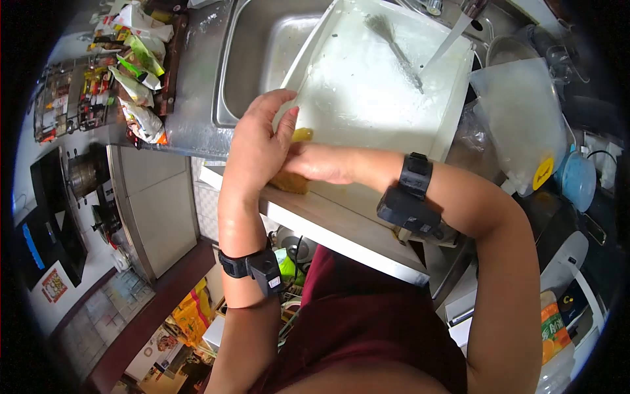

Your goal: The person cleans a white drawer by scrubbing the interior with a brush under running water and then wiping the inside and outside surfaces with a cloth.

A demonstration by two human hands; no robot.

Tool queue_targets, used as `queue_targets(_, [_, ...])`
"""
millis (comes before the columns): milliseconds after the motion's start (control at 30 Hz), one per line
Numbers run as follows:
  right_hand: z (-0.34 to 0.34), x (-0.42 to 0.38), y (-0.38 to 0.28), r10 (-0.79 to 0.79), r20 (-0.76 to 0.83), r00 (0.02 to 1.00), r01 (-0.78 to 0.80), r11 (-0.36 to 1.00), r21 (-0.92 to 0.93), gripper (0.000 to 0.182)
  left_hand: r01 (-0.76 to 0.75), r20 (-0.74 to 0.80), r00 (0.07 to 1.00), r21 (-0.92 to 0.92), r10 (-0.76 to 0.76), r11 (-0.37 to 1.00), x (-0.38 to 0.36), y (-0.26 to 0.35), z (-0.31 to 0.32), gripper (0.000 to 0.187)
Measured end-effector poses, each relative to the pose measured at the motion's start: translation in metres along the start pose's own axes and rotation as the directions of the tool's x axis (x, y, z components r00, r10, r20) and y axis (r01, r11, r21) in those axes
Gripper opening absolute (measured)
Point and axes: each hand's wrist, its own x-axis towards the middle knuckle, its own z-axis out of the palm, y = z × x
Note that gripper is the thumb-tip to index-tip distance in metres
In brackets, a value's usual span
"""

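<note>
A large white drawer (367,125) lies tilted across the sink, its thick front panel (354,240) towards my body. My left hand (256,141) is curled over the drawer's left side near the front corner, with thumb and fingers around the wall. My right hand (321,163) reaches across to that same corner and presses a yellow-brown sponge (292,182) against the inside of the front panel. Its fingertips are partly hidden behind my left hand. A bristle brush (394,49) lies on the wet drawer bottom.
Water runs from the faucet (474,8) into the drawer. The metal sink basin (252,65) shows at left. Seasoning packets (141,65) stand on the left counter. A translucent board (522,118) and a blue round container (579,180) are at right.
</note>
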Motion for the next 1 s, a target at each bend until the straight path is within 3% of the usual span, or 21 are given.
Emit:
queue_targets(33, [0.003, -0.001, 0.000, 0.050, -0.030, 0.998, -0.055, 0.982, -0.182, 0.036, 0.013, -0.004, 1.000, 0.011, -0.013, 1.000, 0.002, -0.002, -0.002, 0.026])
queue_targets(133, [0.001, -0.012, -0.003, 0.125, -0.005, 0.992, -0.112, 0.863, -0.492, 0.026, -0.006, -0.048, 0.999, 0.000, 0.006, 1.000, 0.006, -0.010, -0.002, 0.024])
queue_targets(167, [-0.002, -0.020, 0.007, 0.007, -0.015, 1.000, -0.014, 0.855, -0.519, 0.019, -0.021, -0.054, 0.998, -0.007, 0.021, 1.000, 0.007, -0.010, -0.001, 0.024])
queue_targets(267, [-0.018, -0.057, 0.017, 0.032, 0.089, 0.995, 0.027, 0.804, -0.594, 0.018, -0.028, -0.055, 0.998, -0.019, 0.026, 0.999, 0.009, -0.010, 0.000, 0.025])
queue_targets(367, [-0.023, -0.094, 0.007, 0.274, 0.062, 0.960, -0.186, 0.784, -0.592, 0.017, -0.036, -0.055, 0.998, 0.000, 0.036, 0.999, 0.009, -0.007, -0.001, 0.024])
queue_targets(567, [-0.015, -0.033, 0.056, -0.099, -0.093, 0.991, 0.018, 0.773, -0.634, 0.020, -0.029, -0.002, 1.000, 0.020, 0.029, 0.999, 0.007, 0.003, 0.001, 0.025])
queue_targets(633, [-0.013, -0.001, 0.054, -0.096, -0.058, 0.994, 0.036, 0.762, -0.646, 0.023, -0.026, 0.026, 0.999, 0.033, 0.025, 0.999, 0.006, 0.000, 0.001, 0.027])
queue_targets(733, [-0.004, 0.038, 0.059, -0.139, -0.128, 0.982, 0.045, 0.829, -0.558, 0.024, -0.041, -0.001, 0.999, 0.005, 0.041, 0.999, 0.007, -0.003, 0.003, 0.024])
queue_targets(833, [-0.001, 0.022, 0.052, -0.202, -0.112, 0.973, 0.102, 0.811, -0.576, 0.021, 0.010, 0.005, 1.000, 0.025, -0.010, 1.000, 0.006, 0.001, 0.001, 0.024])
queue_targets(1000, [0.004, -0.063, 0.016, -0.044, 0.001, 0.999, 0.038, 0.848, -0.528, 0.010, 0.018, 0.004, 1.000, 0.026, -0.018, 0.999, 0.007, 0.000, 0.000, 0.024])
